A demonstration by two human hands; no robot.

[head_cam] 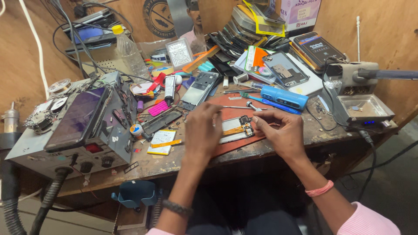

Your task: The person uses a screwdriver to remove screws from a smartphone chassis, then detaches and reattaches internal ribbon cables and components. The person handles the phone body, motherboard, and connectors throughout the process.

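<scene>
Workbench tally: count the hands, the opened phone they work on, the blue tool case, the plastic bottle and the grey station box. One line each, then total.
Hands: 2, left hand, right hand
Opened phone: 1
Blue tool case: 1
Plastic bottle: 1
Grey station box: 1
Total: 6

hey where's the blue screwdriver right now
The blue screwdriver lies on the workbench, up and to the right of the person's right hand, just behind the opened phone between both hands.

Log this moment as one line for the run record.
left hand: on opened phone | right hand: fingertips at its edge | red mat: underneath
</scene>
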